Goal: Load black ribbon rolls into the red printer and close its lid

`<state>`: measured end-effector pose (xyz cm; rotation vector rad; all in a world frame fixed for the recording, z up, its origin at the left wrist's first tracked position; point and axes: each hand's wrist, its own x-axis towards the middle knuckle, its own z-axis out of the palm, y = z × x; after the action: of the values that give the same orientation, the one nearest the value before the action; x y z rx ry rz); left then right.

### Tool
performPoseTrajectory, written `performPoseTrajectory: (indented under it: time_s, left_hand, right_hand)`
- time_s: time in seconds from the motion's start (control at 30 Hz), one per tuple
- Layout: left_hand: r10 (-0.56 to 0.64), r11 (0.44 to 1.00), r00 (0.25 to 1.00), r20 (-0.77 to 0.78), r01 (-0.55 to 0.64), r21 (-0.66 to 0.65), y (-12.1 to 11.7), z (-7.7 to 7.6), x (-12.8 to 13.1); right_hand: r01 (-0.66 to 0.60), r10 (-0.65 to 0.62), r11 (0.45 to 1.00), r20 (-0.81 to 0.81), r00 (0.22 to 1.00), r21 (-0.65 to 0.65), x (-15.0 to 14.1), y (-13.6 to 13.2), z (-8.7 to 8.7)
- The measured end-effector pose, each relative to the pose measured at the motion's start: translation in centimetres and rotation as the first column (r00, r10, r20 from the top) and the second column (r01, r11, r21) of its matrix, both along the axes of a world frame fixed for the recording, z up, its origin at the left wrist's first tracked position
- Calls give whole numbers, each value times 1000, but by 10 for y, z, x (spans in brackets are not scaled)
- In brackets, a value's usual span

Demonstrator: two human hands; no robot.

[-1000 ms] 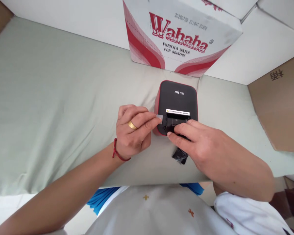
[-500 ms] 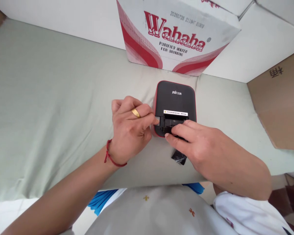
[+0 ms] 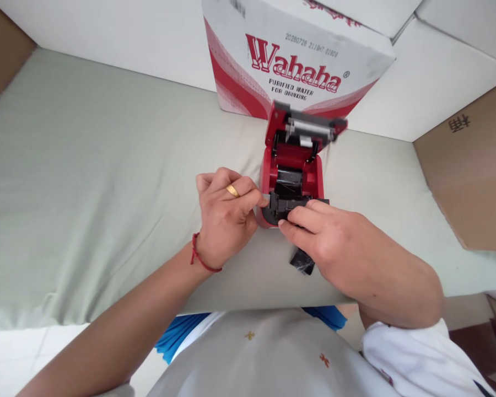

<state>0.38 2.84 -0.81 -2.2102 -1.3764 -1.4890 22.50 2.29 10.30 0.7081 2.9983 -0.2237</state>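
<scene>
A small red and black label printer (image 3: pixel 265 176) stands on the cloth with its lid (image 3: pixel 310 129) raised. Inside is a dark, shiny roll (image 3: pixel 289 177). My left hand (image 3: pixel 229 204), its fingers curled, presses a fingertip on the grey latch (image 3: pixel 266 197) at the printer's left front. My right hand (image 3: pixel 334 237) lies over the front right part, fingers bent down onto a black strip at the opening. A loose end of shiny black film (image 3: pixel 301 262) hangs out below my right fingers. My right fingertips partly hide the opening.
Behind the printer stands a white and red water carton (image 3: pixel 293 71), close to the raised lid. A brown cardboard box (image 3: pixel 471 176) is on the right. Pale green cloth (image 3: pixel 107 193) covers the surface, whose front edge is near my body.
The printer's lid has swung up and back, baring the red inside and the dark roll. Both hands stay at the printer's front in nearly the same pose.
</scene>
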Motion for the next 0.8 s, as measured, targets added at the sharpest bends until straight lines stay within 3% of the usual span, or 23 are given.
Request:
performPoseTrajectory:
  time_s: [0.13,0.2,0.33,0.53,0.67,0.8]
  left_hand:
    - [-19,1000,1000,19,19,-19,-1,-5,-2]
    - [-32,999,999,37,33,-8,-2,-9,-2]
    - [-26,998,999,37,24,50,-6,-18,-1]
    - [-36,998,998,56,33,48,-10,-25,5]
    - [-59,998,998,14,58,27,-8,-25,6]
    - [-70,997,997,12,70,44,-6,-23,5]
  right_hand:
    - [42,-43,998,-27,999,-38,1,14,9]
    - [172,-172,985,-37,984,8,-1,30,15]
    - [403,-412,906,56,909,131,-14,66,14]
    - [446,-486,874,318,814,194,-44,93,-11]
    - [451,-501,865,372,781,219,-55,95,-20]
    - [498,-541,841,299,786,210,-48,82,-11]
